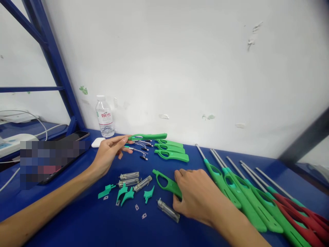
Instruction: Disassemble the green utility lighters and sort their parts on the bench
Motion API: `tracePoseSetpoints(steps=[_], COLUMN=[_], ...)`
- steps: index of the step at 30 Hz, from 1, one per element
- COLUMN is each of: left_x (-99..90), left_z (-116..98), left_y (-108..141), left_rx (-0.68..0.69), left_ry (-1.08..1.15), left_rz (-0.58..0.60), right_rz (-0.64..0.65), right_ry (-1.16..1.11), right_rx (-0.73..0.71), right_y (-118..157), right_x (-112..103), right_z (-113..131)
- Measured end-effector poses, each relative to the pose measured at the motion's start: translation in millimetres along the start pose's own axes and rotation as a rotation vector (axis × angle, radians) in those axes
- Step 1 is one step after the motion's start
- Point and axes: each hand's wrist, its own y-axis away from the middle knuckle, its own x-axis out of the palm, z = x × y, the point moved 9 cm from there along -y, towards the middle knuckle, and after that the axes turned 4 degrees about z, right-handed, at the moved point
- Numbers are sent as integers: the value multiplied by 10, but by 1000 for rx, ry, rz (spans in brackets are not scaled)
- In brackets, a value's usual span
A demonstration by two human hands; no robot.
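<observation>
My left hand pinches a green lighter handle half between thumb and fingers, raised near the wall. Below it lie igniter parts with thin wires, partly hidden by my fingers. My right hand is closed around the wide end of another green handle half, whose finger loop points left. Beside that hand lies a clear fuel tank. More clear tanks, teal triggers and small pale clips are scattered between my hands. Three further handle halves rest behind.
On the right lie several long-necked lighters, green and red. A water bottle and a white case stand near the wall. Left are a phone, a blurred-screen device and a power strip.
</observation>
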Motion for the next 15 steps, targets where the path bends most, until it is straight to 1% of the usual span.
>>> tracePoseSetpoints(steps=[4,7,11,15], left_x=[4,0,0,0], left_z=[31,39,42,57], left_y=[-3,-1,-1,-6], left_rx=[-23,-35,-43,-43], left_ry=[10,9,0,-4], left_rz=[-13,-21,-27,-25], right_rz=[25,14,-58,-138], right_ry=[36,62,88,106], right_rx=[-15,-13,-26,-47], right_y=[-40,-97,-141,-109], right_x=[33,88,163,175], right_z=[0,0,30,64])
